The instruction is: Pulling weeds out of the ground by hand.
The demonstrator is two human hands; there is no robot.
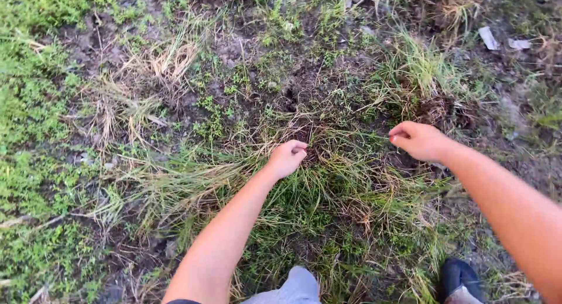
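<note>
Nearest the camera a grey knee (298, 286) sits at bottom centre and a dark boot (458, 279) at bottom right, both on matted grass. Left arm runs up from the bottom edge to the left hand (286, 158), fingers curled shut into a fist round blades of the grass clump (328, 163), at the clump's upper middle. Right arm comes in from the right edge; right hand (419, 141) also closed, fingertips pinched together on thin blades at the clump's right side, just beside a patch of dark soil (404, 162). Hands are apart, the clump's centre between them. The clump is a mix of green and dry yellow blades, lying flat and spreading toward the knee. Beyond the hands is a taller green tuft (418, 69) with bare dark earth around it, dry straw (170, 61) upper left, low green weeds (29, 99) along the left edge. Farthest off, two pale scraps (489, 38) lie on the dirt at top right
</note>
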